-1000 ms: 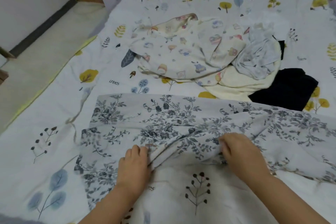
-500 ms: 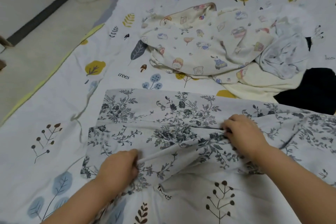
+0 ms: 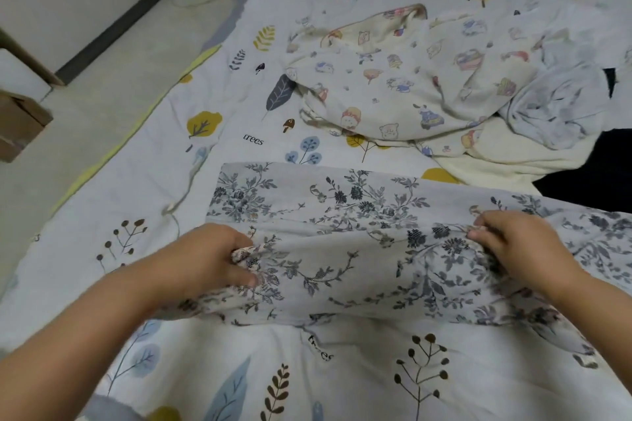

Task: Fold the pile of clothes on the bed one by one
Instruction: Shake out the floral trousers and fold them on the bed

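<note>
two hands: left hand (image 3: 208, 258) and right hand (image 3: 513, 246) are pinching the floral garment (image 3: 359, 249).
handling: seeming light, limp; gripping edges is keeping it flat.

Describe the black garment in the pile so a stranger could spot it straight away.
Start at the bed with its tree-print sheet, then look to the heap of unfolded clothes on its far right side. At the heap's near right edge, beside a plain cream piece, lies the black garment. It is the only dark, unpatterned item; its neighbours are all pale.
</note>
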Demonstrator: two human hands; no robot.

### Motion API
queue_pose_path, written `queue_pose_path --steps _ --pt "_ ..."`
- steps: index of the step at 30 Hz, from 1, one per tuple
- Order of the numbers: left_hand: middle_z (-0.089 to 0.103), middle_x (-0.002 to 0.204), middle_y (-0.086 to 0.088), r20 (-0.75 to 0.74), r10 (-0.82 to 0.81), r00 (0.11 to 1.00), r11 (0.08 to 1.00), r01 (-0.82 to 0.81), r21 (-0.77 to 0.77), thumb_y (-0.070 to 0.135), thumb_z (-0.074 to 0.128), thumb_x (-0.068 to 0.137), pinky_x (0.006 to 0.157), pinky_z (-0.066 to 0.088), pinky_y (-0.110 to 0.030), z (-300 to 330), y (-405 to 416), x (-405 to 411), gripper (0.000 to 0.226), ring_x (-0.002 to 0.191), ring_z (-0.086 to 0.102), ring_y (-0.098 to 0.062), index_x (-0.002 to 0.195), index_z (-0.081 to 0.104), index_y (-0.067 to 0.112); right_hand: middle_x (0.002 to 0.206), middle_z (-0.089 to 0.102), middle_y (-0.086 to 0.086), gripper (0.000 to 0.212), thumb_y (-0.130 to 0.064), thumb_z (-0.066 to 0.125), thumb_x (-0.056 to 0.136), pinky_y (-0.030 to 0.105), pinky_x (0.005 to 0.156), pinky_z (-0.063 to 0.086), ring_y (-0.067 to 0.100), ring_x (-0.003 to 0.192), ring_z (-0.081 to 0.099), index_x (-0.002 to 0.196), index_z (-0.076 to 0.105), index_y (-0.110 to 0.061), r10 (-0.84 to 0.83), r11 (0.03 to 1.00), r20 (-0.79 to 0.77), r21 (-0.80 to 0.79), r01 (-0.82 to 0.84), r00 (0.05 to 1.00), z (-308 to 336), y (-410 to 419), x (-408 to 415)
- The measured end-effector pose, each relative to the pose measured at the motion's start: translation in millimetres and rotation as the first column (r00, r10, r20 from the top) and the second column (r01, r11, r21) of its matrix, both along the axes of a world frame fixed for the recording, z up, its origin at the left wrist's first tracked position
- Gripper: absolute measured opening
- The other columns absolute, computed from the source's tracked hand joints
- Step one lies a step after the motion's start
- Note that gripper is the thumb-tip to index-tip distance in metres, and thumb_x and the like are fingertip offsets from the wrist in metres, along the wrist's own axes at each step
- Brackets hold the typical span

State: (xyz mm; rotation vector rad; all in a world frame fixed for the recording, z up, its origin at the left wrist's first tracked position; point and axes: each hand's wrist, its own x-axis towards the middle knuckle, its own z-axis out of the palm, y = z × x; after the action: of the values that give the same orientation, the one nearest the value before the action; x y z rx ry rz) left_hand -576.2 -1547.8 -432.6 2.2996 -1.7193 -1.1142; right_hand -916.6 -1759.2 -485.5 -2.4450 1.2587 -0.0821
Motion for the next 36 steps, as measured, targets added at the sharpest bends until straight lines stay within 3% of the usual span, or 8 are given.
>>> queue_pose_path --steps 8,12,16,19,21,27,32,36 --pt "0.062 0.081 -0.026 -0.411 -0.064 0.909 0.914 0.218 0.341 0.055 0.061 0.081 0.054 0.046 -0.044 32.7 27.0 58.9 0.035 0.058 0.053 -0.026 0.106 0.063 0.031 0.048 0.051 -0.006 0.039 -0.025 0.057 0.09 0.017 0.051 0.035 0.007 0.047 0.047 0.053 0.044 -0.022 0.012 0.95 0.078 0.311 -0.036 0.997 23.7 -0.5 -33.8" --pt "0.064 0.118 -0.019 -0.695 -0.067 0.716 0.899 0.345 0.269 0.008 0.064 0.09 0.089 0.051 -0.05 54.5 16.9 86.2 0.042 0.107 0.062 -0.037 0.13 0.052 0.009 0.044 0.036 -0.002 0.037 -0.042 0.057 0.076 0.016 0.044 0.028 0.008 0.041 0.031 0.057 0.049 -0.011 -0.042 0.856 0.199 0.512 -0.068 0.979 49.4 -10.2 -41.8" --pt "0.072 0.095 -0.018 -0.545 0.059 0.836 0.978 0.062 0.2 0.033 0.083 0.069 0.077 0.052 -0.06 63.6 -16.4 87.0 0.042 0.087 0.066 -0.045 0.104 0.07 0.014 0.049 0.035 0.002 0.041 -0.036 0.058 0.081 0.018 0.045 0.026 0.013 0.048 0.029 0.059 0.047 -0.003 -0.113 0.86 0.233 0.51 -0.023 0.966 52.9 -29.1 -33.1" --pt "0.066 0.059 -0.003 -0.147 0.248 0.958 0.968 -0.25 0.002 0.045 0.084 0.06 0.054 0.045 -0.018 45.0 -51.1 66.6 0.025 0.052 0.058 -0.013 0.067 0.072 0.025 0.052 0.044 0.005 0.036 -0.022 0.055 0.091 0.02 0.046 0.035 0.014 0.046 0.037 0.06 0.048 -0.004 -0.152 0.907 0.154 0.415 0.076 0.976 31.2 -40.8 -15.7" --pt "0.062 0.055 0.003 0.099 0.289 0.952 0.952 -0.275 -0.133 0.034 0.081 0.066 0.05 0.038 -0.019 21.7 -67.9 58.0 0.02 0.05 0.053 -0.007 0.061 0.068 0.02 0.058 0.051 0.002 0.032 -0.018 0.052 0.094 0.028 0.055 0.035 0.015 0.054 0.045 0.064 0.05 -0.009 -0.134 0.936 0.058 0.336 0.107 0.989 15.4 -45.9 -1.5" --pt "0.066 0.102 -0.002 0.455 0.208 0.866 0.978 -0.173 -0.119 0.017 0.058 0.089 0.081 0.037 -0.03 -53.7 -92.6 66.0 0.015 0.099 0.056 -0.025 0.102 0.066 0.018 0.066 0.06 -0.001 0.023 -0.024 0.051 0.095 0.032 0.062 0.043 0.019 0.065 0.054 0.073 0.054 -0.02 -0.191 0.973 -0.124 0.108 0.204 0.974 -24.8 -66.5 26.5" --pt "0.069 0.098 -0.015 0.504 0.438 0.744 0.858 -0.179 -0.482 0.005 0.054 0.085 0.078 0.039 -0.038 -81.3 -113.7 82.4 0.021 0.095 0.059 -0.037 0.1 0.068 0.013 0.073 0.058 0.012 0.022 -0.023 0.051 0.095 0.035 0.057 0.035 0.031 0.069 0.05 0.078 0.055 -0.01 -0.254 0.942 0.001 -0.226 0.248 0.967 -38.8 -95.3 51.0" --pt "0.055 0.119 -0.024 0.484 0.511 0.711 0.856 -0.366 -0.365 0.03 0.059 0.089 0.088 0.038 -0.048 -109.8 -128.6 86.1 0.043 0.113 0.047 -0.042 0.123 0.051 0.004 0.102 0.058 0.019 0.027 -0.032 0.045 0.096 0.04 0.075 0.04 0.035 0.094 0.05 0.101 0.055 -0.007 -0.236 0.963 -0.234 -0.186 0.195 0.943 -69.9 -99.0 69.7"
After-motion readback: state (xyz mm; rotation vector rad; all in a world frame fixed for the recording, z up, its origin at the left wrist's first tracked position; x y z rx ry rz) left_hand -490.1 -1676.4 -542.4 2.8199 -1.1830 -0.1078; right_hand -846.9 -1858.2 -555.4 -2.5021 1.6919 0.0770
